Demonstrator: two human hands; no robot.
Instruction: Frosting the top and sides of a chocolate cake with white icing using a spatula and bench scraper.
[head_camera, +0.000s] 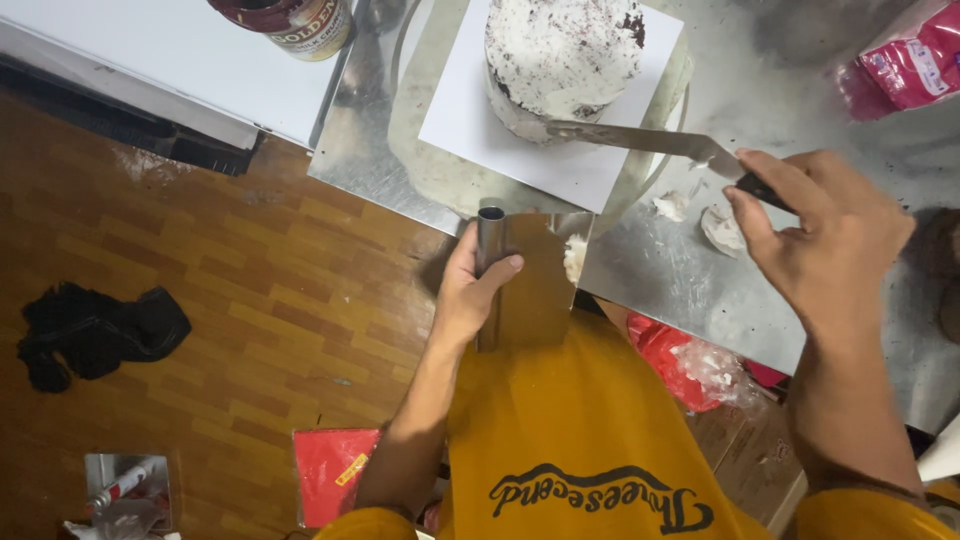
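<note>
Nearest to us, our yellow shirt (580, 430) fills the bottom of the view, with both forearms reaching up from it. Our left hand (468, 295) rises almost straight, wrist bent a little, fingers and thumb clamped around the round handle of a metal scraper (530, 280). We hold its flat blade upright just at the table's near edge, and a dab of white cream clings to its right edge. Our right hand (825, 240) comes in from the right, palm down, fingers curled shut on the dark handle of a spatula (640, 140), index finger laid along the top. The long blade runs left and lies against the lower side of the cake (560, 55).

The cake stands farther off on a white square board (470, 120), which sits on a round turntable (430, 170); white frosting covers it roughly, with dark crumb showing through. Lumps of cream (700, 215) lie on the steel table (690, 280) just left of our right hand. A tin (290, 22) stands at the far left on a white top (170, 50), and a pink packet (905, 60) lies at the far right.

Below the table we see a brown parquet floor (250, 320), a black cloth (90, 330) on it to the left, a red sheet (335, 470) near our left elbow, and a red bag (670, 350) under the table.
</note>
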